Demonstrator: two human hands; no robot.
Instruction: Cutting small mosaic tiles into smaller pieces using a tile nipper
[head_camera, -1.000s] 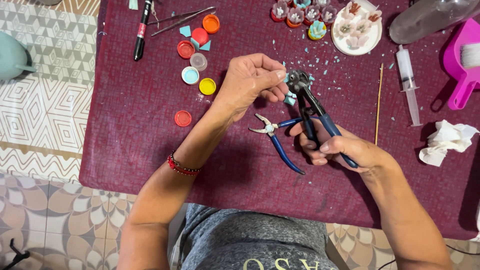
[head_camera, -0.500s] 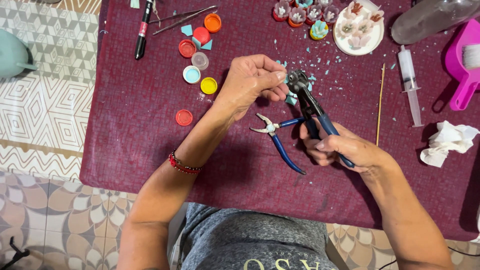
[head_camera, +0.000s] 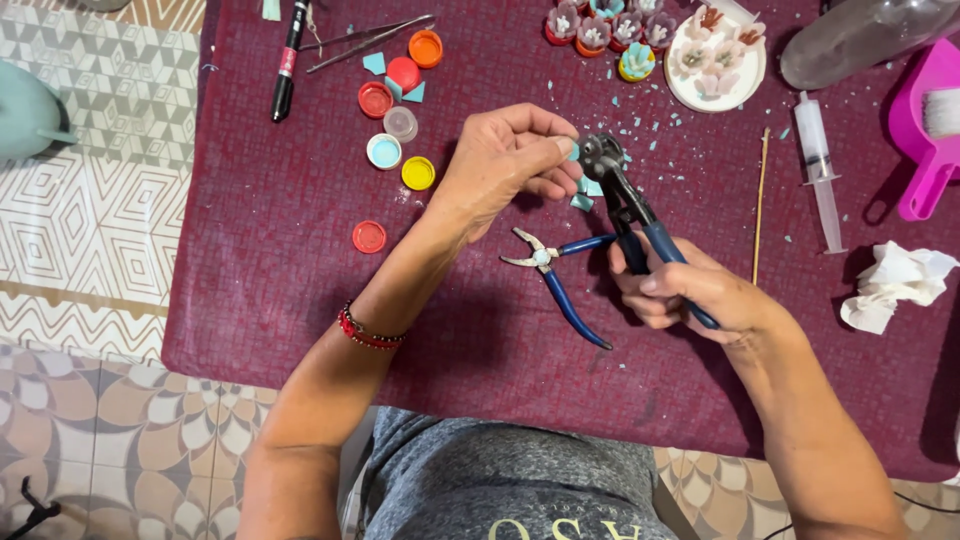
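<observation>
Maroon cloth covers the counter (head_camera: 260, 260), strewn with pale blue chips. Right hand (head_camera: 690, 290) is closed round the blue handles of the nippers (head_camera: 625, 200), whose head sits just right of the left fingers (head_camera: 555, 150). Left hand (head_camera: 505, 165) pinches a small blue shard (head_camera: 574, 152) into that head. Spare pliers (head_camera: 550, 270) lie below both hands; bottle caps (head_camera: 395, 100) sit left of the left hand. Judging by this, a trimming cut is in hand, and it calls for a steady squeeze while the shard is kept level.
</observation>
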